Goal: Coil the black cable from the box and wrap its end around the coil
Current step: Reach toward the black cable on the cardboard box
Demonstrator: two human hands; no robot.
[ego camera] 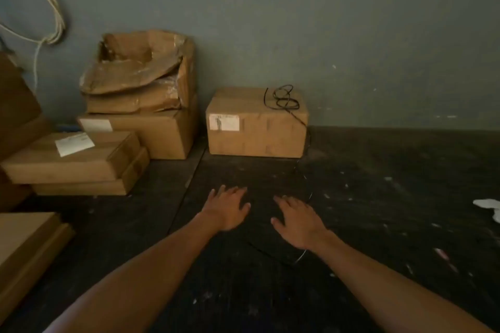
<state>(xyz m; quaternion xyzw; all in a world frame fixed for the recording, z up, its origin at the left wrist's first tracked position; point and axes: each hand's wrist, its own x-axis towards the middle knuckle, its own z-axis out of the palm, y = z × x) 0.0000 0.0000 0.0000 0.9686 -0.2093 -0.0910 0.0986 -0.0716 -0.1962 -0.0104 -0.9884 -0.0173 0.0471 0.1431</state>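
Both hands, left hand [228, 208] and right hand [296, 220], hover spread and hold nothing. The black cable [283, 98] lies tangled on the box [257, 127]; one strand trails over the edge, nearly invisible against the dark floor [392, 197]. A hasty pull could tighten the tangle into knots.

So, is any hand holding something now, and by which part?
Nothing is held. The left hand and right hand are open over the floor; the black cable lies on the box.
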